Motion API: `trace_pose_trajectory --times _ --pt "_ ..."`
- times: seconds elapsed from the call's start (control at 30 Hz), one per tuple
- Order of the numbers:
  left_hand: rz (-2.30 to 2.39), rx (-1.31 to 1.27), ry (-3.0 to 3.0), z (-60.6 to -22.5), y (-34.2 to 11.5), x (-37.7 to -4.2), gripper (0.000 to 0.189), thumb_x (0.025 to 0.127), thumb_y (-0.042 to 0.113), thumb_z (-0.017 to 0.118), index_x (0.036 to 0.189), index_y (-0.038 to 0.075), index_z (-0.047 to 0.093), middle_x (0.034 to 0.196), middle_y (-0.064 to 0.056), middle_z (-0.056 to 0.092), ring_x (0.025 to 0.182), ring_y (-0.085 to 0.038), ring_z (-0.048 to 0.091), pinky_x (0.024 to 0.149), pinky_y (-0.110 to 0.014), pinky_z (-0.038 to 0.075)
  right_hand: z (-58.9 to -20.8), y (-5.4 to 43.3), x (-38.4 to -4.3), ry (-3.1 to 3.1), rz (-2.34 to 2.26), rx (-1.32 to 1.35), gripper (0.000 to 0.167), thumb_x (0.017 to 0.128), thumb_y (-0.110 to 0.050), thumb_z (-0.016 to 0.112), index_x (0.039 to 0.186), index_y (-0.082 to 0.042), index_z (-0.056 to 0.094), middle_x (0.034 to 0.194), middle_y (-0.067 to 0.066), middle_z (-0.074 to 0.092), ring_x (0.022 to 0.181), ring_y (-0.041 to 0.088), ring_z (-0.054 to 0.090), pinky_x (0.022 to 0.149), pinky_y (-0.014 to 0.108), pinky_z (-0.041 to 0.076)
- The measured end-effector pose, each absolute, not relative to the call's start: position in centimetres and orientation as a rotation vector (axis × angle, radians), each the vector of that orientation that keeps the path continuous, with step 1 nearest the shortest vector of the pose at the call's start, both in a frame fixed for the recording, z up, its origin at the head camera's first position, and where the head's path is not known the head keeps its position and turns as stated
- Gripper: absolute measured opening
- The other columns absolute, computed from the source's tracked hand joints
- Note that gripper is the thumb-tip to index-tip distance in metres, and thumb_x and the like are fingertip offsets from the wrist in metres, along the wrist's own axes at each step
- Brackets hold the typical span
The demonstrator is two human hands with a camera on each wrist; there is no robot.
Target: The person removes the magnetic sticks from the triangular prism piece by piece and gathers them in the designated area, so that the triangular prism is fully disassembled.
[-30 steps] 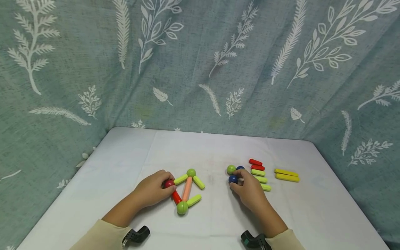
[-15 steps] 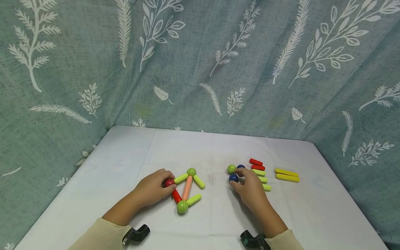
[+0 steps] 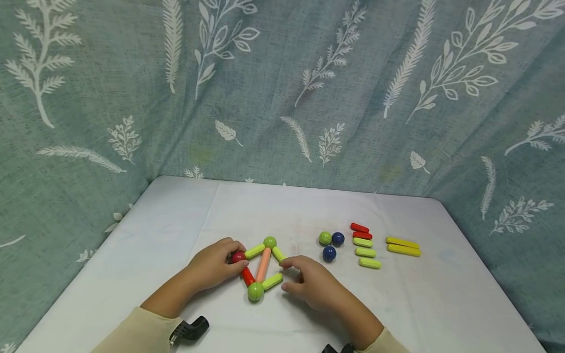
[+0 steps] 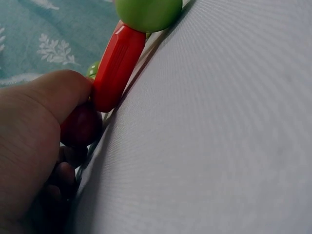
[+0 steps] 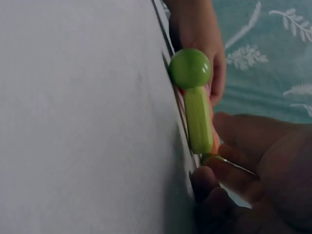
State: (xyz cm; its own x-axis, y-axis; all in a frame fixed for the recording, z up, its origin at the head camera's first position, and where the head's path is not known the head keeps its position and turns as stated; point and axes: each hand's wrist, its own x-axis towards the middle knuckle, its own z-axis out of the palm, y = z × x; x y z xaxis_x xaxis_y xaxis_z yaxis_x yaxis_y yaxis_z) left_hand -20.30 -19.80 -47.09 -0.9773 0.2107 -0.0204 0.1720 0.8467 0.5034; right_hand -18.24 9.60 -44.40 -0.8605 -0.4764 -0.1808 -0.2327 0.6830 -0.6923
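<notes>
A flat shape of balls and rods lies on the white table. My left hand point(image 3: 215, 264) holds its red ball point(image 3: 239, 257) between thumb and fingers; the left wrist view shows a red rod point(image 4: 119, 68) by the thumb. Two green balls, one far point(image 3: 269, 242) and one near point(image 3: 255, 291), join a peach rod point(image 3: 263, 265). Lime rods, an upper one point(image 3: 277, 253) and a lower one point(image 3: 272, 281), point right from those balls. Another lime rod point(image 3: 254, 251) runs to the red ball. At their free ends is my right hand point(image 3: 314, 283), thumb and forefinger apart, forefinger right at the upper rod's tip.
Right of the shape lie two blue balls point(image 3: 329, 253) and a green ball point(image 3: 324, 238). Beyond them are two red rods point(image 3: 359, 228), several lime rods point(image 3: 365, 252) and two yellow rods point(image 3: 403, 246). A patterned curtain point(image 3: 265, 98) surrounds the table point(image 3: 185, 206).
My right hand has left the blue ball, which stays on the table, and moved left to the shape's free rod ends. My left hand still holds the red ball.
</notes>
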Motion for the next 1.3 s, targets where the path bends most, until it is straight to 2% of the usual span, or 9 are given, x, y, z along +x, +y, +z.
trace_pose_trajectory --times 0.1,0.2,0.37,0.53,0.83,0.93,1.03,1.17,1.3 --pt "0.785 0.299 2.944 -47.1 -19.9 -20.2 0.025 0.092 0.042 0.078 0.111 0.028 0.070 0.102 0.011 0.062 0.086 -0.011 0.054 0.075 -0.033 0.046 -44.4 9.0 -18.1 2.513 -0.895 -0.642 0.051 0.094 -0.035 0.080 0.142 -0.033 0.062 0.142 -0.014 0.060 0.120 0.009 0.056 0.109 0.045 0.047" --pt "0.786 0.308 2.943 -47.1 -20.0 -20.3 0.025 0.092 0.043 0.078 0.111 0.028 0.071 0.101 0.012 0.061 0.086 -0.011 0.054 0.074 -0.033 0.045 -44.6 8.7 -18.1 2.515 -0.859 -0.693 0.049 0.094 -0.033 0.080 0.140 -0.035 0.064 0.136 -0.016 0.061 0.124 0.008 0.054 0.113 0.046 0.044" --pt "0.802 0.332 2.944 -47.2 -19.9 -20.5 0.024 0.092 0.042 0.078 0.111 0.028 0.071 0.099 0.012 0.061 0.085 -0.011 0.053 0.073 -0.033 0.045 -45.0 8.3 -18.1 2.558 -0.842 -0.718 0.029 0.093 -0.027 0.081 0.119 -0.036 0.071 0.118 -0.018 0.062 0.110 0.004 0.056 0.106 0.040 0.048" --pt "0.821 0.335 2.937 -47.1 -19.8 -20.4 0.023 0.092 0.040 0.078 0.110 0.027 0.071 0.098 0.011 0.061 0.084 -0.011 0.054 0.073 -0.032 0.044 -44.9 7.7 -18.1 2.558 -0.854 -0.705 0.017 0.092 -0.025 0.082 0.100 -0.033 0.070 0.099 -0.016 0.060 0.090 0.005 0.056 0.085 0.031 0.049" --pt "0.821 0.337 2.931 -47.0 -19.8 -20.4 0.024 0.092 0.041 0.079 0.111 0.028 0.072 0.100 0.012 0.062 0.086 -0.011 0.054 0.075 -0.033 0.045 -45.1 8.0 -17.8 2.368 -1.243 -0.536 0.012 0.094 -0.027 0.079 0.100 -0.030 0.069 0.084 -0.004 0.067 0.073 0.013 0.060 0.062 0.027 0.049" --pt "0.815 0.337 2.939 -46.9 -19.8 -20.5 0.026 0.092 0.043 0.079 0.113 0.030 0.071 0.105 0.012 0.064 0.091 -0.009 0.056 0.079 -0.036 0.048 -45.2 8.1 -17.7 2.362 -1.276 -0.533 0.011 0.094 -0.027 0.080 0.097 -0.029 0.070 0.081 -0.002 0.066 0.071 0.013 0.059 0.060 0.026 0.048" --pt "0.852 0.314 2.929 -46.8 -19.7 -20.5 0.029 0.091 0.044 0.080 0.114 0.029 0.068 0.103 0.011 0.065 0.091 -0.011 0.057 0.081 -0.037 0.049 -45.1 8.1 -17.6 2.367 -1.274 -0.530 0.012 0.092 -0.026 0.082 0.093 -0.029 0.071 0.079 -0.003 0.065 0.069 0.012 0.057 0.059 0.026 0.046" --pt "0.916 0.280 2.907 -46.8 -19.8 -20.5 0.033 0.088 0.043 0.084 0.110 0.027 0.065 0.095 0.009 0.063 0.082 -0.013 0.054 0.073 -0.035 0.045 -45.2 8.0 -17.5 2.389 -1.234 -0.546 0.013 0.090 -0.024 0.084 0.090 -0.028 0.072 0.077 -0.004 0.064 0.068 0.012 0.055 0.058 0.025 0.044" --pt "0.942 0.276 2.907 -47.0 -19.9 -20.5 0.033 0.087 0.043 0.085 0.108 0.027 0.066 0.095 0.010 0.063 0.080 -0.013 0.053 0.071 -0.034 0.043 -45.5 7.9 -17.5 2.429 -1.176 -0.557 0.014 0.089 -0.025 0.084 0.087 -0.030 0.072 0.076 -0.005 0.064 0.068 0.011 0.056 0.058 0.025 0.044"
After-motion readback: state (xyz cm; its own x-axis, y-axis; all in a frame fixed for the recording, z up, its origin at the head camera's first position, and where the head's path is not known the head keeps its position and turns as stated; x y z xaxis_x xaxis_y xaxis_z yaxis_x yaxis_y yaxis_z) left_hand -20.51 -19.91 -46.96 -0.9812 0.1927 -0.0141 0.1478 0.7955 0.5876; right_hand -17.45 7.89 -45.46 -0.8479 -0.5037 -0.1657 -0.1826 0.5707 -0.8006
